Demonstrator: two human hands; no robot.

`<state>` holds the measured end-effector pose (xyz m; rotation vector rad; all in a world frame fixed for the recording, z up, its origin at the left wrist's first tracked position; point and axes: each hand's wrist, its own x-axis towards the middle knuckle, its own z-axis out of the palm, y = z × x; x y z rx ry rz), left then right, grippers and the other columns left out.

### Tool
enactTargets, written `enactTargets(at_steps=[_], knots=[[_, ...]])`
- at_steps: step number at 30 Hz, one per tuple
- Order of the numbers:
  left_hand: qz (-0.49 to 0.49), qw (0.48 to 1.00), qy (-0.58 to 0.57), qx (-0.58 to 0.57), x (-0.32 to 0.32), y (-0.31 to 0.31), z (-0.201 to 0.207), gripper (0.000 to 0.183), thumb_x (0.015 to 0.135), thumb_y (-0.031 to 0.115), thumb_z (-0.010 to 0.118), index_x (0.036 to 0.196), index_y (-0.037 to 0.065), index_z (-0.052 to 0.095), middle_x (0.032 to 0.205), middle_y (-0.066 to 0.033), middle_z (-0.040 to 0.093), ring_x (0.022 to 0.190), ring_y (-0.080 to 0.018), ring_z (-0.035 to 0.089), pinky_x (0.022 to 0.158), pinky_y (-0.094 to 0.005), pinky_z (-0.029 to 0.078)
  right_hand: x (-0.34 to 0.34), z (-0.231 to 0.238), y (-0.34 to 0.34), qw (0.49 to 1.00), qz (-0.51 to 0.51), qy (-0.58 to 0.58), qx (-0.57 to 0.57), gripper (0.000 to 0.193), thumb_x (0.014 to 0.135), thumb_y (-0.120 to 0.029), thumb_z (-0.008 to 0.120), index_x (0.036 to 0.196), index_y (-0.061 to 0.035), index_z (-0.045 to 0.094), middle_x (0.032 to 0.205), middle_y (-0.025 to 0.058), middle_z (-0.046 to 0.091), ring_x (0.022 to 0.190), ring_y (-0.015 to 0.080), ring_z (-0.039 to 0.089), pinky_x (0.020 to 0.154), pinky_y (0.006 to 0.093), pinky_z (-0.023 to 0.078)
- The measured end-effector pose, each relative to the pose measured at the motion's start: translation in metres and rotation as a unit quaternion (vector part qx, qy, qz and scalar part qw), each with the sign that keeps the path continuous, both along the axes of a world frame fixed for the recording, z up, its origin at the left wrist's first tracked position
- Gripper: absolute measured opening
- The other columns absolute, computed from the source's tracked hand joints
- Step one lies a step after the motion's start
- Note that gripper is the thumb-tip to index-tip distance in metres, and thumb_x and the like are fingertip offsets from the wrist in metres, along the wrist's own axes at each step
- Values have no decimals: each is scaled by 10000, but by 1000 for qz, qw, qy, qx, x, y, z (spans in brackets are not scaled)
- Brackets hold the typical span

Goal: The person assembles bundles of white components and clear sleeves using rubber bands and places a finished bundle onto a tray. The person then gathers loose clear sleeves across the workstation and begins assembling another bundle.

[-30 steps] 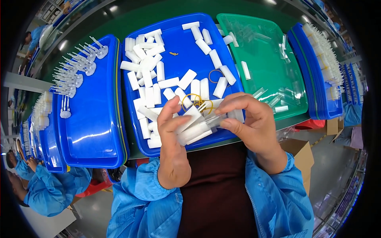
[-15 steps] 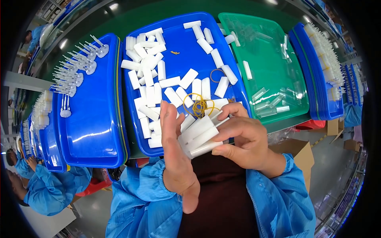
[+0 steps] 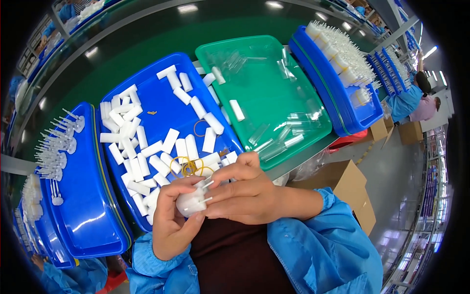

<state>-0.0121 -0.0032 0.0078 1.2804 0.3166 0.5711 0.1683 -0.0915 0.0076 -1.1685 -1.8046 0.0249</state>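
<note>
In front of my chest, close to the near edge of the blue tray [image 3: 161,63], both hands hold a small bundle of white cylinders [image 3: 190,203] with thin white stems sticking out toward the right. My left hand [image 3: 174,220] is closed around its left side, thumb below. My right hand [image 3: 247,193] grips it from the right, fingers bent over the stem end. Part of the bundle is hidden by the fingers. Just beyond lie tangled yellow rubber bands [image 3: 190,168] among many loose white cylinders [image 3: 132,131] in the tray.
A green tray [image 3: 264,108] with clear tubes [image 3: 293,128] adjoins on the right. Farther right, stacked blue trays [image 3: 338,115] carry banded bundles with stems [image 3: 342,59]. On the left, another blue tray [image 3: 90,196] has stemmed pieces [image 3: 51,152]. An open cardboard box [image 3: 338,191] stands at lower right.
My view has swung right, so the trays sit farther left. My left hand, flat and stretched against the bundle before, is now wrapped around it. The bundle has turned in my hands.
</note>
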Motion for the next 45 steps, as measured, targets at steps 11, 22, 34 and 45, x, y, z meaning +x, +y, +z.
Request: enactTargets(at_steps=[11,22,34,45], knots=[[-1,996,-1,84,6,-2,-11,390,768,-74,586,1105,52,435,1294,-210,445,1165,-255,487,966,-346,381,11,6,-6,999,30,8,-33,212,718,-220,785,904,-165,702,946,-26,679,950,153,616,715,316,355],[18,987,58,152,7,0,-7,301,732,-23,640,997,49,515,1300,-189,432,1160,-277,482,946,-351,393,15,15,-4,990,81,54,-101,252,740,-151,769,977,-99,700,980,37,691,874,173,653,697,301,419],[94,993,49,44,1,-1,-8,271,800,-30,576,1062,35,551,1313,-152,405,1211,-259,444,1009,-346,346,109,13,0,905,-202,-240,-288,230,694,-105,741,910,-108,660,879,48,658,826,238,613,744,358,410],[156,985,61,31,2,1,-5,295,833,-18,582,1107,42,493,1292,-129,411,1119,-181,469,948,-305,384,118,8,9,933,-202,-98,-281,283,644,34,715,901,-33,618,859,90,600,791,228,597,671,310,474]])
